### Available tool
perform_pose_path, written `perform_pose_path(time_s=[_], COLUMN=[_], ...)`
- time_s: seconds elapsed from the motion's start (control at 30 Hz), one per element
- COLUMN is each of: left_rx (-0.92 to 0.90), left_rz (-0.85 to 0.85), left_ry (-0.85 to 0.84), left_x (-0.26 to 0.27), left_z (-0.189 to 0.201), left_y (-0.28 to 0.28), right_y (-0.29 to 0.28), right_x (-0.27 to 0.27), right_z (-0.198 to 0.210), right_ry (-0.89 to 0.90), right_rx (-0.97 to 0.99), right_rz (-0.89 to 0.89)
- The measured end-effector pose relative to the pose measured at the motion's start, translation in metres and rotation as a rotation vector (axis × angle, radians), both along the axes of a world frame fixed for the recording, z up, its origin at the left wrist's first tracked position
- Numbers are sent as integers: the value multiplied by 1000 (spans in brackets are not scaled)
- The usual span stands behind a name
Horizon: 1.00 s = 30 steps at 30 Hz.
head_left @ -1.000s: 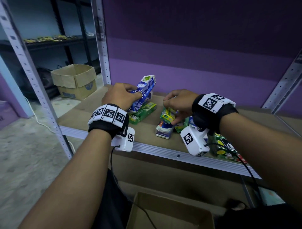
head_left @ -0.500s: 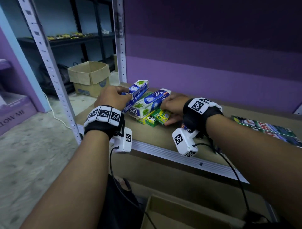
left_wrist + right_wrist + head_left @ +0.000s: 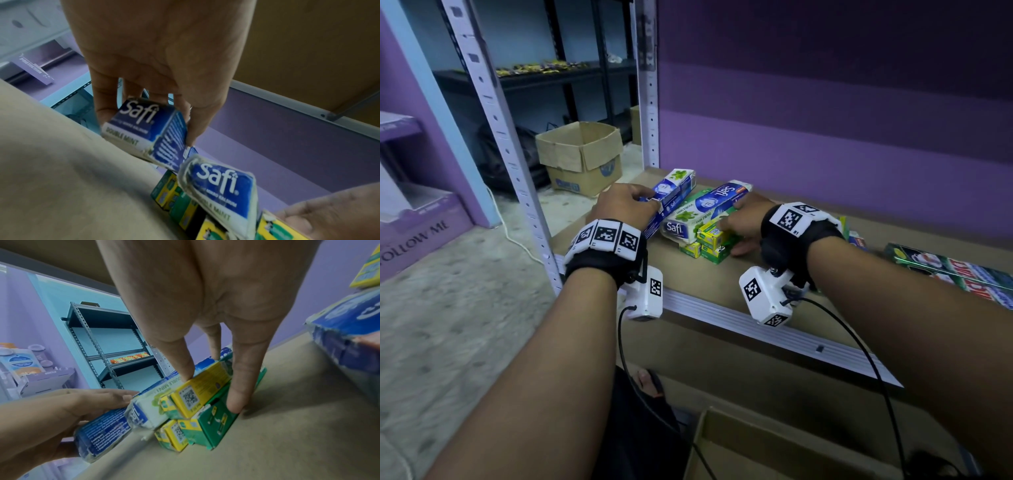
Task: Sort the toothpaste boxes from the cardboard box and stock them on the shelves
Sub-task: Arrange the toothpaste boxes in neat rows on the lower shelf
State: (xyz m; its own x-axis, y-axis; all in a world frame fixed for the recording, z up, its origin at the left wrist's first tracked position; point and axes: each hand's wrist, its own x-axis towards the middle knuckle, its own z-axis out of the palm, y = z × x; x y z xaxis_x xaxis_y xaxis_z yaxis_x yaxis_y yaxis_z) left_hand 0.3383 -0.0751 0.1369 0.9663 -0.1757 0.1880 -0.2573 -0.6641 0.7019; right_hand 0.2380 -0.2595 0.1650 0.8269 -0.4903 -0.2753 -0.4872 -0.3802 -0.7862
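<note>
My left hand (image 3: 626,209) grips a blue Safi toothpaste box (image 3: 671,200) by its near end, tilted up off the brown shelf board (image 3: 774,291); in the left wrist view the fingers (image 3: 107,104) curl round this Safi box (image 3: 144,126). A second Safi box (image 3: 702,216) leans on a stack of small green and yellow boxes (image 3: 710,241). My right hand (image 3: 743,224) holds that stack; in the right wrist view a fingertip (image 3: 186,369) sits on the yellow box (image 3: 197,386) and the thumb (image 3: 236,394) lies against the green box (image 3: 216,423).
Long green boxes (image 3: 955,270) lie on the shelf at the right. An open cardboard box (image 3: 756,445) sits below the shelf's metal front edge (image 3: 791,335). Another cardboard box (image 3: 582,157) stands on the floor behind the left upright (image 3: 496,137).
My right hand has brought the second Safi box and the small green and yellow boxes leftward, up beside the box in my left hand. The left hand kept its grip.
</note>
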Motion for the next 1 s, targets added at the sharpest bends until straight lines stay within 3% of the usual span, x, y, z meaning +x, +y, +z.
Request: perform_pose_path(time_s=[0.37, 0.73, 1.0], left_rx=[-83, -16, 29], left_rz=[-225, -196, -360], left_ry=[-2, -105, -234], left_x=[-4, -23, -56], left_z=[-4, 9, 29], left_y=[-8, -22, -56], right_y=[-6, -26, -49], right_x=[-10, -33, -69], right_z=[-2, 7, 29], right_ry=[13, -35, 5], right_rx=[-59, -69, -248], right_rz=[42, 16, 19])
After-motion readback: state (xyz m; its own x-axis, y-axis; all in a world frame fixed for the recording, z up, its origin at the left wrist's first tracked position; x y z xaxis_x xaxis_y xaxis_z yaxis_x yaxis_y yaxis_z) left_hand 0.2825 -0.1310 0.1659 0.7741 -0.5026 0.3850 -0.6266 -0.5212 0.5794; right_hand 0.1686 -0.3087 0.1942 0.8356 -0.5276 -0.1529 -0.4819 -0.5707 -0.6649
